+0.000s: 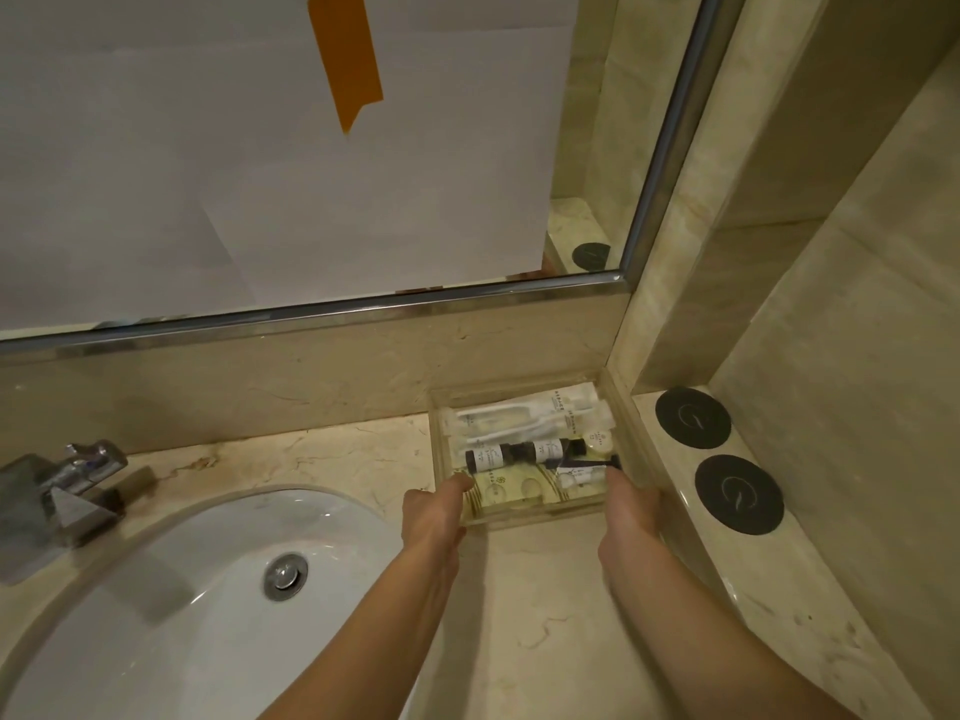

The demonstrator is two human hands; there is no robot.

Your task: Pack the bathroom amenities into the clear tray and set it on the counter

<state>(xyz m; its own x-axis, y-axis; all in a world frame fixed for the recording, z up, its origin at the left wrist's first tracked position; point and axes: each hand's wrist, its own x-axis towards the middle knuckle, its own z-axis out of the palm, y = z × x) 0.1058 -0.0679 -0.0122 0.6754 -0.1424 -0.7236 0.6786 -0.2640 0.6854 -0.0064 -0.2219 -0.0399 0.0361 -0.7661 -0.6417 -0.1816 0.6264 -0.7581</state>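
While both hands, left hand (434, 506) and right hand (631, 504), grip the tray (636, 439) at 3 o'clock on the tabletop (550, 605), a jolt could scatter its bottles (519, 454).

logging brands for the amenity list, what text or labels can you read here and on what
No text can be read.
White tubes in the clear tray: print along the sides, too small to read.
Dark bottles: white labels, blurred.
Green packet: small round emblem, no readable words.
Black coasters: a pale curved mark, not readable as a letter.
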